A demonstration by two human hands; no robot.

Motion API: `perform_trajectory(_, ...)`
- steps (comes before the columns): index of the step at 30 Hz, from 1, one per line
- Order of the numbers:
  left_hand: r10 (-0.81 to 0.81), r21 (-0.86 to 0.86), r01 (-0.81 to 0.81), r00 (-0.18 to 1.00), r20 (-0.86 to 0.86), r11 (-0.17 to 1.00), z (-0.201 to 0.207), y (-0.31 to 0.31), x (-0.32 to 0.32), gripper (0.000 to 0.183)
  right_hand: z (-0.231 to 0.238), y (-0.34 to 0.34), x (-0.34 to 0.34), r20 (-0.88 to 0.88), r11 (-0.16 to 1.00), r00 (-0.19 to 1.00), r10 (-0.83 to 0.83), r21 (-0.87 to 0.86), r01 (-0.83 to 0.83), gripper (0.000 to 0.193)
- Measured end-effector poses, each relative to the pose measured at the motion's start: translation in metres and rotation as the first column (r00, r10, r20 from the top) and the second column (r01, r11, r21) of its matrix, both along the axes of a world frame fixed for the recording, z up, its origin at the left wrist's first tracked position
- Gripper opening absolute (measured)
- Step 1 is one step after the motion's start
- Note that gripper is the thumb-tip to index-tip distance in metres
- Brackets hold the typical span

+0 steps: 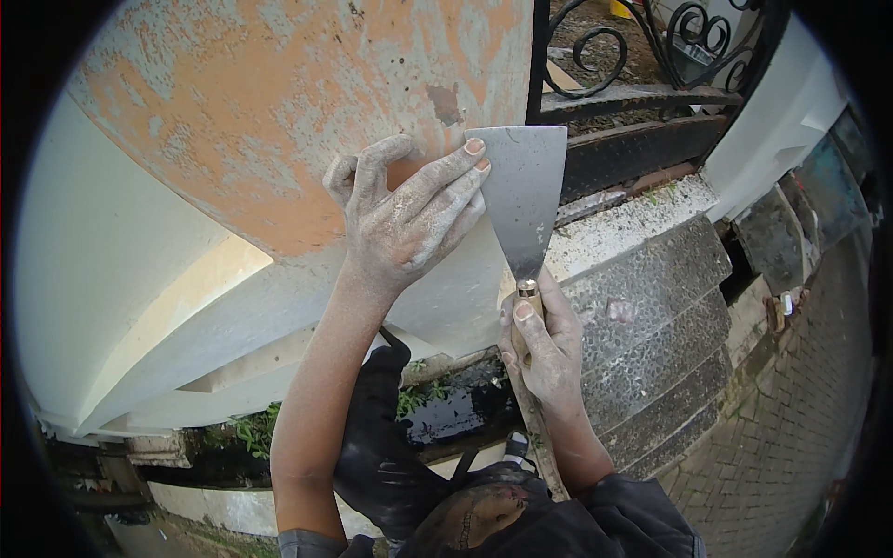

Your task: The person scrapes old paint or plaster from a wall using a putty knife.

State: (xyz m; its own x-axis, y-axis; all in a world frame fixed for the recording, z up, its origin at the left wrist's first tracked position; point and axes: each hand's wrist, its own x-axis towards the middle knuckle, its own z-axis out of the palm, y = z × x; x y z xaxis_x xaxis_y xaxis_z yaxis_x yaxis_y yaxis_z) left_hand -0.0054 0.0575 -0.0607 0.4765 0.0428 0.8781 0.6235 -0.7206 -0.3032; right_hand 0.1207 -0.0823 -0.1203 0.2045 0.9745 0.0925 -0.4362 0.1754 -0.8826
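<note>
My right hand (549, 349) is wrapped round the short handle of a putty knife (527, 186), its thumb along the front. The wide metal blade points up and away from me. My left hand (405, 209) is raised just left of the blade, two fingers stretched to its left edge, the fingertips at or touching the metal. Its other fingers are bent and hold nothing. Pale dust coats both hands. Behind them stands a wall (233, 112) with patchy orange paint over grey, and a small dark bare spot near the blade's tip.
A black iron gate (642, 130) with scrolls adjoins the wall on the right. Below it lies a speckled stone ramp (651, 316), with brick paving (772, 446) beyond. A ditch with dark water (451, 414) and green plants (256, 432) runs near my feet. A white curved ledge (177, 325) is at left.
</note>
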Motion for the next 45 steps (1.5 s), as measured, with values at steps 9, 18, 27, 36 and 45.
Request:
perform_trajectory(9,-0.015,-0.054,0.015,1.0,0.011,0.998,-0.002,-0.004,0.001,0.03,-0.003,0.001,0.002,0.018,0.999,1.0,0.019,0.037,-0.019,0.046)
perform_trajectory(18,-0.01,-0.026,0.01,1.0,0.008,1.0,0.0,0.001,0.001,0.029,-0.006,0.004,0.003,0.017,1.0,1.0,-0.007,0.019,0.006,0.047)
perform_trajectory(27,0.006,0.0,-0.006,1.0,-0.003,1.0,0.004,0.001,-0.001,0.028,0.003,0.006,0.002,0.008,1.0,1.0,-0.018,-0.014,0.018,0.048)
perform_trajectory(36,0.026,0.01,-0.025,0.998,-0.055,1.0,0.005,-0.002,-0.002,0.029,-0.002,0.004,0.006,0.043,0.999,0.999,0.022,-0.026,-0.021,0.048)
perform_trajectory(45,0.007,0.012,-0.007,0.999,-0.041,1.0,0.003,-0.001,-0.002,0.03,-0.004,0.002,0.005,0.036,1.0,0.999,0.019,-0.014,-0.018,0.047)
